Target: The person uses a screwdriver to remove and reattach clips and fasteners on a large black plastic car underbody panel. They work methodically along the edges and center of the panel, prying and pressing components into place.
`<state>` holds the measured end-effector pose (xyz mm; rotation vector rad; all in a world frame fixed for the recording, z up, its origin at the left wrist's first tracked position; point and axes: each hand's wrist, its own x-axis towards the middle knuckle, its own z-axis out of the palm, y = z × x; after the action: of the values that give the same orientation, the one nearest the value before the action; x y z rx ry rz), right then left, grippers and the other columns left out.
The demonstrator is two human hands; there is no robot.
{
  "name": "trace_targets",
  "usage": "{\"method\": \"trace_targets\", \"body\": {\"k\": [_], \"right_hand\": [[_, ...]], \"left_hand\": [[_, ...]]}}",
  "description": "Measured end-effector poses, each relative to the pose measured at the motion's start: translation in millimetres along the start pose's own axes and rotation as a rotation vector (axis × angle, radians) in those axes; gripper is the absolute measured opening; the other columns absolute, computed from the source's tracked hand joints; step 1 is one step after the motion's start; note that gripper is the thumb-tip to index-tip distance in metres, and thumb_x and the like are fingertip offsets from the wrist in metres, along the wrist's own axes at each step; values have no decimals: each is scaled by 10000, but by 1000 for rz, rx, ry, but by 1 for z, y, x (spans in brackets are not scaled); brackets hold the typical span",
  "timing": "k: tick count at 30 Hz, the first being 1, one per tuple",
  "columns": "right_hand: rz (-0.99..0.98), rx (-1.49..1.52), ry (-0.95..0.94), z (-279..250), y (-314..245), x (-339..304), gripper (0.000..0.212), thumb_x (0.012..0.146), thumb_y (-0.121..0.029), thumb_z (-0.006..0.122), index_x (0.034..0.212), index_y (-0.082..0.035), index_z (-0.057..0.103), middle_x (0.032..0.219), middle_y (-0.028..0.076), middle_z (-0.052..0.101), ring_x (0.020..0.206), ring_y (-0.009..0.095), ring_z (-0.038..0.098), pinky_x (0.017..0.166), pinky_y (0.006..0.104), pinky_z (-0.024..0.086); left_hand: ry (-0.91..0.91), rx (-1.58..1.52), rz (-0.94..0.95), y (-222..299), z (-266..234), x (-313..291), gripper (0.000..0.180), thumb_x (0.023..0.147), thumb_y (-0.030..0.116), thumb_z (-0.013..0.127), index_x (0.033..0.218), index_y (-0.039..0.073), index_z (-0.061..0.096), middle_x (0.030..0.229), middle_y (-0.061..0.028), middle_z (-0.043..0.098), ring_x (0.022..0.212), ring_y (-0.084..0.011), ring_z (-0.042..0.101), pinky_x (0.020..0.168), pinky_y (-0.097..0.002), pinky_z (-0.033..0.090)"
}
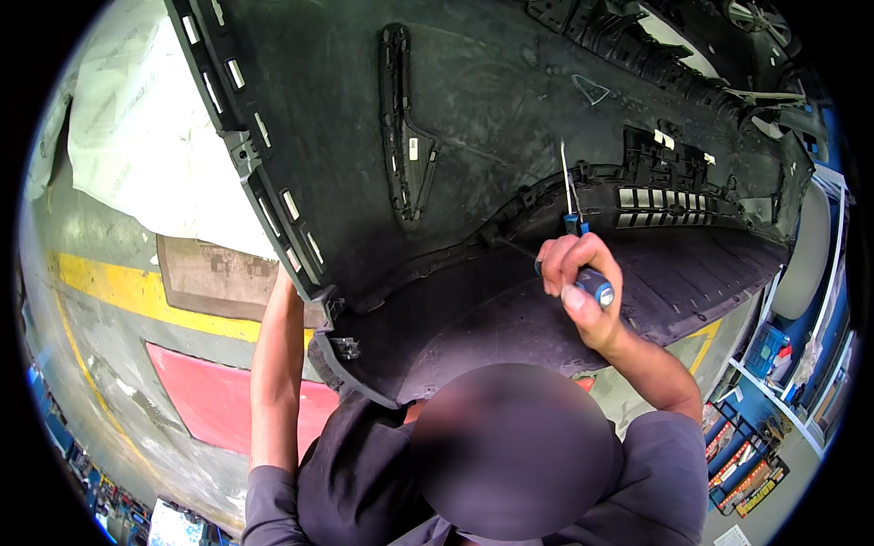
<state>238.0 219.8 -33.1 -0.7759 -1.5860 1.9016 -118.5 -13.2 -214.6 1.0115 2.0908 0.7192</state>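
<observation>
Our right hand [583, 282] is closed on a screwdriver [596, 287], fingers curled over the blue-and-black handle. Pale butt end faces back toward us; thin shaft runs up-left to the curved black trim [546, 185] on the big dark panel [492, 91]. Tip contact: we can't tell at this angle.

2 blue collars [572, 224] show just beyond our knuckles, with slim shafts pointing up over the panel. The longer shaft is pale. Whether we grip these too or they rest on the panel: can't tell.

Our left hand [286, 280] is mostly hidden behind the panel's slotted left edge, forearm coming up from below. Can't tell whether it's gripping.

Panel fills the middle, inner side toward us. On it: a long black bracket [401, 127] at upper left, a slotted grille [669, 207] with pale gaps right of our working hand, and a pale triangle outline [590, 89] above.

Left of the panel: white sheet [137, 136], brown mat [214, 282], yellow floor line [118, 282], red area [205, 387] on the floor. Right side: shelving [774, 391] with a blue bin [765, 348]. Wheel [760, 23] at top right.
</observation>
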Motion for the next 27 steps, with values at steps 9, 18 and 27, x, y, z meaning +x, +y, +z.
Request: {"method": "trace_targets", "body": {"k": [9,18,27], "right_hand": [[-65,-76,-199,-1,1,9,134,937,-43,746,976,-25,619,966,85,656,871,198,634,793,365,514],[-81,-298,-647,4,-18,32,339,882,-245,893,796,-88,605,840,56,619,807,290,624,746,442,506],[-477,-1468,-128,11,-68,10,267,830,-351,878,918,-156,721,641,-25,485,553,152,552,482,325,427]], "left_hand": [[52,-41,-92,-31,14,19,226,1123,108,624,1318,2,669,973,-48,692,889,-133,662,793,-299,545],[94,-286,-371,-91,16,-41,220,1130,110,619,1314,2,669,979,-46,689,896,-134,658,804,-298,545],[144,-487,-481,-125,41,-3,214,1137,112,613,1311,2,669,985,-45,685,902,-134,653,814,-297,544]]}}
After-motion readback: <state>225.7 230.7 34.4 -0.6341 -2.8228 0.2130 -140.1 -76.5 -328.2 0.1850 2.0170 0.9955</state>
